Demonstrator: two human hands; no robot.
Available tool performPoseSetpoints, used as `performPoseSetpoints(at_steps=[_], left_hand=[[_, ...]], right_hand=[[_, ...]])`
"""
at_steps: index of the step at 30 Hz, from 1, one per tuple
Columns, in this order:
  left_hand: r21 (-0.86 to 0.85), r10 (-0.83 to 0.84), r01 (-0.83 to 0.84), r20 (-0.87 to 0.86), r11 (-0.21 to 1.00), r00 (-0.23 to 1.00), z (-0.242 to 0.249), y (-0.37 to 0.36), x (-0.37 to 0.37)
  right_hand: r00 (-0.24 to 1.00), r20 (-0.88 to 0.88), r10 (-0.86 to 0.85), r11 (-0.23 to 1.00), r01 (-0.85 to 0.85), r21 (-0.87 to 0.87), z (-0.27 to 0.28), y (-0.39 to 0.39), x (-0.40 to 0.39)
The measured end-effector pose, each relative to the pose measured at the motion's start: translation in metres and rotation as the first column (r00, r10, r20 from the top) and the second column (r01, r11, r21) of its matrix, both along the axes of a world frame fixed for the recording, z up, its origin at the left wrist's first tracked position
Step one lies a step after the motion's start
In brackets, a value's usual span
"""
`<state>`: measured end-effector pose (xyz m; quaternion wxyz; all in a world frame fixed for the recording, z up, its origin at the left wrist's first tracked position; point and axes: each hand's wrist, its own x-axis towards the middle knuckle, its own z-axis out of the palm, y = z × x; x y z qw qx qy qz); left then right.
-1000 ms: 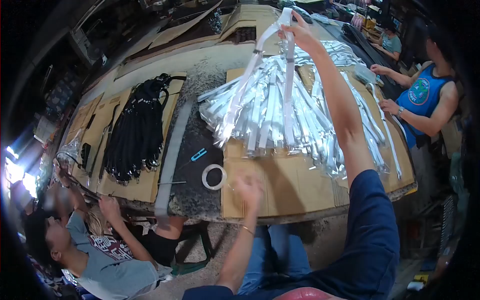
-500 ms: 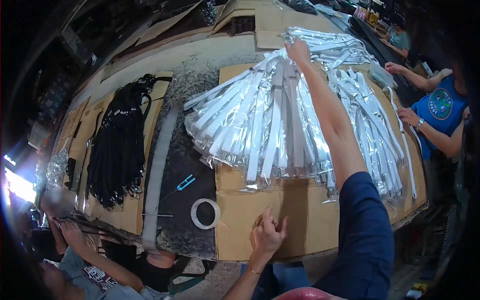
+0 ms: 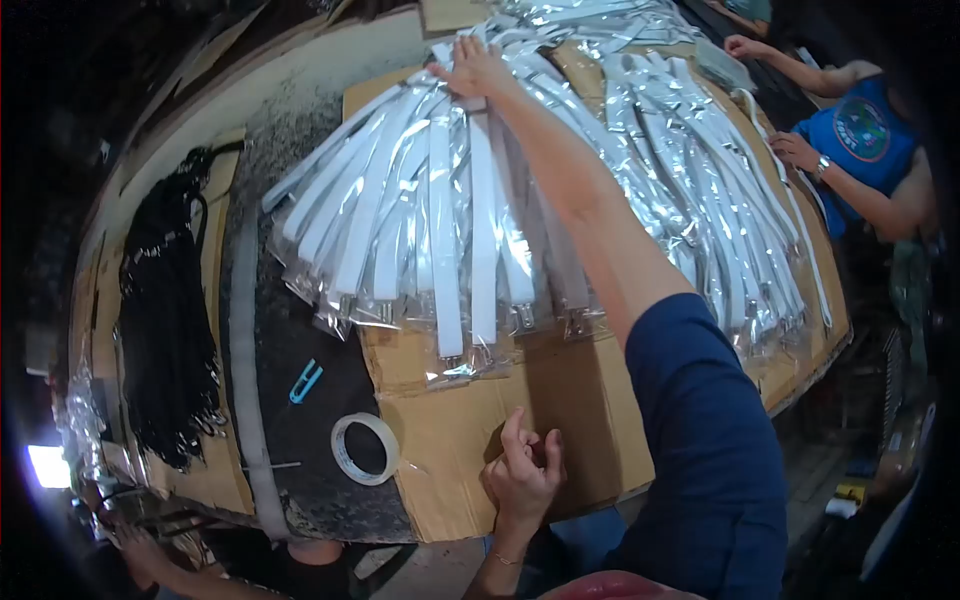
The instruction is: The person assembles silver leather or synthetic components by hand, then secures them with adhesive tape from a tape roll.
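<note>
White lanyards point(image 3: 440, 220) in clear plastic sleeves lie in a wide fan over brown cardboard point(image 3: 450, 440). My right hand point(image 3: 474, 68) reaches to the far, gathered end of the fan and rests on the sleeves there, fingers stretched out. Low over the cardboard's near side, my left hand point(image 3: 522, 482) holds nothing; its fingers are loosely bent and apart. To its left are a roll of clear tape point(image 3: 364, 449) and a small pair of blue thread snips point(image 3: 306, 381).
Another heap of sleeved white lanyards point(image 3: 700, 200) lies at right, more at the back. Black lanyards point(image 3: 170, 310) are bundled on cardboard at left. A person in a blue top point(image 3: 862, 130) works at the right edge; another person's arm point(image 3: 150, 560) shows lower left.
My right hand has gone from the far tip of the lanyards onto the fan's gathered end, its fingers now spread flat. The view has shifted right and forward. My left hand stays low.
</note>
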<state>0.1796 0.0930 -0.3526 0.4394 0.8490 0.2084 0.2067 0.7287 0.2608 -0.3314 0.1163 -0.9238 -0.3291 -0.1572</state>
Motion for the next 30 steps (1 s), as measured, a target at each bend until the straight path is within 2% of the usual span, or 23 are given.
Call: performPoseSetpoints(at_steps=[1,3,4,6,7,8,9,10,12,14,15,17,19,21,23,25,26,27,28,29,30], left_hand=[[0.018,0.004,-0.004,0.005,1.0,1.0,-0.001,0.001,-0.001],[0.031,-0.011,0.01,0.012,0.999,1.0,0.002,0.006,-0.003],[0.019,-0.004,0.004,-0.003,1.0,1.0,0.003,0.005,-0.004],[-0.038,0.001,-0.001,0.005,0.999,1.0,0.004,0.0,-0.005],[-0.078,0.016,-0.016,0.007,0.997,1.0,0.004,0.001,-0.003],[-0.084,0.014,-0.013,0.007,0.996,1.0,0.008,0.001,-0.004],[-0.067,0.024,-0.024,-0.003,0.997,1.0,0.012,0.001,-0.002],[-0.052,0.032,-0.033,-0.008,0.998,0.999,0.016,0.0,-0.001],[-0.1,0.034,-0.034,-0.001,0.994,0.999,0.013,-0.001,-0.002],[-0.129,0.046,-0.046,-0.003,0.991,0.999,0.015,-0.001,-0.002],[-0.116,0.043,-0.041,0.007,0.992,0.999,0.018,0.0,-0.001],[-0.103,0.043,-0.041,0.021,0.994,0.999,0.021,0.0,0.0],[-0.108,0.034,-0.029,0.047,0.994,0.998,0.021,0.0,0.001],[-0.098,0.043,-0.037,0.064,0.995,0.997,0.018,0.0,0.001],[-0.085,0.049,-0.043,0.08,0.995,0.996,0.016,0.0,0.0],[-0.081,0.048,-0.042,0.071,0.996,0.996,0.014,0.0,0.0],[-0.08,0.052,-0.047,0.072,0.996,0.996,0.014,-0.001,0.0],[-0.074,0.055,-0.049,0.069,0.996,0.996,0.014,-0.001,0.0],[-0.068,0.056,-0.052,0.068,0.996,0.996,0.014,-0.001,0.001],[-0.063,0.06,-0.055,0.072,0.997,0.996,0.013,-0.002,0.0],[-0.068,0.06,-0.057,0.054,0.996,0.997,0.011,-0.001,-0.001]], right_hand=[[1.0,0.016,-0.018,1.0,0.018,0.011,0.012,-0.001,0.001],[0.95,-0.306,0.061,0.99,-0.018,0.142,0.043,-0.005,-0.001],[0.953,-0.297,0.055,0.99,-0.012,0.143,0.057,-0.014,0.0],[0.968,0.091,0.232,0.871,-0.249,0.423,0.095,-0.052,-0.005],[0.914,0.3,0.274,0.763,-0.396,0.511,0.106,-0.07,-0.005],[0.975,0.207,0.073,0.879,-0.161,0.448,0.106,-0.093,0.002],[0.98,0.136,-0.143,0.931,0.087,0.356,0.108,-0.123,0.016],[0.977,0.078,-0.198,0.915,0.156,0.372,0.084,-0.153,0.046],[0.936,0.052,-0.347,0.934,0.34,0.11,0.075,-0.204,0.036],[0.908,-0.08,-0.412,0.911,0.408,-0.065,0.074,-0.226,0.02],[0.91,-0.085,-0.406,0.914,0.402,-0.061,0.071,-0.231,0.018],[0.898,-0.162,-0.409,0.896,0.361,-0.26,0.069,-0.237,0.014],[0.9,-0.205,-0.385,0.906,0.327,-0.267,0.069,-0.236,0.009],[0.911,-0.056,-0.408,0.888,0.382,-0.257,0.062,-0.229,0.005],[0.901,-0.096,-0.424,0.887,0.391,-0.246,0.06,-0.227,0.004],[0.868,-0.199,-0.455,0.889,0.433,-0.147,0.062,-0.23,0.007],[0.885,-0.236,-0.402,0.914,0.402,-0.051,0.057,-0.234,0.018],[0.887,-0.236,-0.398,0.916,0.398,-0.048,0.045,-0.238,0.031],[0.908,-0.209,-0.363,0.925,0.378,0.034,0.032,-0.241,0.045],[0.927,-0.179,-0.33,0.928,0.353,0.118,0.035,-0.238,0.043],[0.93,-0.175,-0.324,0.929,0.348,0.128,0.04,-0.238,0.042]])
